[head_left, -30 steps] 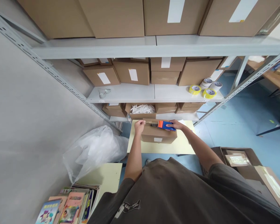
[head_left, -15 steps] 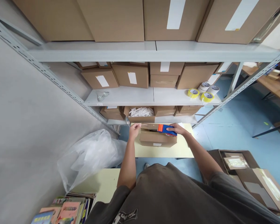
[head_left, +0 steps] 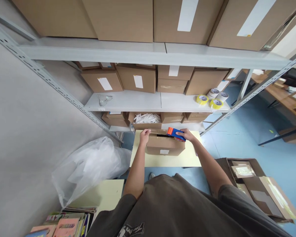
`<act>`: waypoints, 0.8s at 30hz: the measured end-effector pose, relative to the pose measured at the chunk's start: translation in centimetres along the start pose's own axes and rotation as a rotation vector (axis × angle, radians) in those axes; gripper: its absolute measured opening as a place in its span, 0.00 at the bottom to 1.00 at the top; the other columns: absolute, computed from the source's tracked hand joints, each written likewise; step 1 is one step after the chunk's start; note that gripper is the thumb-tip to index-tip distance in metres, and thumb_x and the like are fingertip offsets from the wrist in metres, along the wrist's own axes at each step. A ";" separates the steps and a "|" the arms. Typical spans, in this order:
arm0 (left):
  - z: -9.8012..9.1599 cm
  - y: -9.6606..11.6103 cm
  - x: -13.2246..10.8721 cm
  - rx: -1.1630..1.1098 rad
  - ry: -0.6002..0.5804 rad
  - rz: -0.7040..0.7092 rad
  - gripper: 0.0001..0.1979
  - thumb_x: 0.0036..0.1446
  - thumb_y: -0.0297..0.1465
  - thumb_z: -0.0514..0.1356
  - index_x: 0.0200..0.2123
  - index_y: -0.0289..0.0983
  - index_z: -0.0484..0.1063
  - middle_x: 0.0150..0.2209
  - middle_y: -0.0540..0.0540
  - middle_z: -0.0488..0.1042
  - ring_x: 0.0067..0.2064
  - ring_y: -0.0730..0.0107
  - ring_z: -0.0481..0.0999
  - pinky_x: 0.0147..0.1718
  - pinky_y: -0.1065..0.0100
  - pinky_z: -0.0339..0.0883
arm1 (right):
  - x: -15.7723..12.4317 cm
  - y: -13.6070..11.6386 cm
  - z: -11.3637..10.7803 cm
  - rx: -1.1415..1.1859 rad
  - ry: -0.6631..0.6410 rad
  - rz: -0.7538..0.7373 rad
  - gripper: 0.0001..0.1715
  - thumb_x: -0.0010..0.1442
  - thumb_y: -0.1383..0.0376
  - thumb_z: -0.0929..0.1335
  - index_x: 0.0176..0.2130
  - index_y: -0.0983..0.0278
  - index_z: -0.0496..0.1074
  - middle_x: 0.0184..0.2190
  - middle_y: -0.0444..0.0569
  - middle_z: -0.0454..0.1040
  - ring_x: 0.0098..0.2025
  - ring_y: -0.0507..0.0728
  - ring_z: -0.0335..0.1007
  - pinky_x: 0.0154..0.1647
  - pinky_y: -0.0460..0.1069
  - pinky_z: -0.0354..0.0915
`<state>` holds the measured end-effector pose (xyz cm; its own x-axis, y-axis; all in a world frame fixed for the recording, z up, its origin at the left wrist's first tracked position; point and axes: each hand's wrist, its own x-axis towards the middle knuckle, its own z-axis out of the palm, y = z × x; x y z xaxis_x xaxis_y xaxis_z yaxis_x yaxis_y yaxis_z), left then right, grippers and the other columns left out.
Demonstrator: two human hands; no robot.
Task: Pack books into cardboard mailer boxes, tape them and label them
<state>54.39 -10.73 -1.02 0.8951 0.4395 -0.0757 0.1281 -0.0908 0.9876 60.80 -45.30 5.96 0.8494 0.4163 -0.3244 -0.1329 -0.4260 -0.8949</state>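
Observation:
A cardboard box [head_left: 165,144] with a small white label on its near side stands on the pale yellow table [head_left: 138,159]. My right hand [head_left: 187,134] grips a blue and orange tape dispenser [head_left: 176,133] over the box's right end. The dispenser's orange head is tilted up and points left. My left hand [head_left: 144,136] is pinched at the box's far left corner. Between it and the dispenser runs a faint strip of clear packing tape [head_left: 159,131], whose end lies in my left fingers. A dark gap shows along the top of the box.
A shelf [head_left: 130,100] ahead bears boxes, safety glasses [head_left: 104,99] and tape rolls [head_left: 216,103]. Under it sits an open box of white strips [head_left: 147,118]. A plastic bag [head_left: 96,164] lies left, books [head_left: 66,227] lower left. A large open carton [head_left: 258,164] stands right.
The dispenser's head has tilted upward and sits slightly higher over the box. My left hand stays pinched near the same corner. The whole view has shifted a little.

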 end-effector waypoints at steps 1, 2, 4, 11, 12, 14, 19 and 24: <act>0.1 -0.1 0.0 0.004 0.006 0.003 0.13 0.61 0.43 0.63 0.32 0.39 0.77 0.33 0.44 0.82 0.39 0.61 0.80 0.43 0.66 0.72 | 0.2 0.1 0.0 -0.007 -0.004 0.003 0.37 0.46 0.33 0.79 0.28 0.63 0.74 0.23 0.50 0.78 0.26 0.58 0.72 0.25 0.49 0.65; 0.1 -0.3 0.0 0.015 0.013 0.008 0.13 0.62 0.42 0.63 0.32 0.39 0.76 0.33 0.44 0.82 0.39 0.62 0.80 0.43 0.66 0.71 | 0.4 0.2 -0.1 -0.023 -0.009 0.006 0.37 0.46 0.33 0.79 0.28 0.63 0.75 0.23 0.49 0.78 0.27 0.58 0.72 0.26 0.49 0.66; 0.2 -0.5 0.0 0.057 0.029 0.015 0.13 0.62 0.41 0.62 0.31 0.39 0.76 0.33 0.44 0.82 0.38 0.62 0.80 0.43 0.67 0.71 | 0.9 0.4 -0.1 -0.072 -0.022 0.004 0.37 0.45 0.33 0.78 0.28 0.63 0.75 0.23 0.47 0.77 0.28 0.58 0.72 0.28 0.49 0.66; -0.8 -0.4 -0.4 0.217 0.035 0.001 0.10 0.61 0.38 0.62 0.31 0.39 0.78 0.31 0.46 0.82 0.36 0.63 0.80 0.39 0.68 0.69 | 2.4 0.2 0.4 -0.270 -0.101 0.019 0.38 0.45 0.32 0.77 0.24 0.62 0.72 0.22 0.42 0.70 0.28 0.54 0.64 0.29 0.48 0.60; -1.0 -0.3 -0.5 0.232 0.035 -0.002 0.11 0.61 0.37 0.62 0.29 0.39 0.78 0.30 0.46 0.82 0.35 0.63 0.79 0.39 0.68 0.69 | 2.5 0.1 0.6 -0.281 -0.106 0.025 0.38 0.45 0.31 0.77 0.24 0.62 0.72 0.21 0.42 0.70 0.27 0.54 0.64 0.29 0.48 0.59; -1.4 -0.1 -0.6 0.254 0.034 -0.012 0.11 0.61 0.37 0.62 0.28 0.39 0.78 0.30 0.46 0.82 0.34 0.63 0.79 0.38 0.67 0.68 | 2.8 -0.1 0.9 -0.305 -0.106 0.034 0.39 0.44 0.31 0.77 0.23 0.62 0.71 0.21 0.41 0.68 0.27 0.54 0.63 0.29 0.49 0.58; -1.8 0.0 -0.7 0.277 0.071 -0.031 0.11 0.61 0.37 0.61 0.29 0.40 0.80 0.29 0.47 0.82 0.33 0.64 0.78 0.37 0.67 0.68 | 2.9 -0.3 1.3 -0.347 -0.084 0.007 0.39 0.44 0.30 0.76 0.22 0.61 0.68 0.21 0.41 0.66 0.28 0.54 0.62 0.29 0.48 0.57; -1.9 0.1 -0.9 0.284 0.092 -0.077 0.12 0.58 0.36 0.61 0.25 0.40 0.78 0.27 0.47 0.80 0.33 0.63 0.78 0.36 0.67 0.67 | 2.9 -0.2 1.4 -0.313 -0.100 0.014 0.38 0.44 0.32 0.77 0.24 0.61 0.69 0.21 0.41 0.68 0.27 0.53 0.62 0.27 0.48 0.58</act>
<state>52.85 -9.46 -0.61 0.8373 0.5327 -0.1234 0.3201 -0.2946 0.9004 62.59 -42.91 4.79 0.7924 0.4787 -0.3782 0.0321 -0.6518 -0.7577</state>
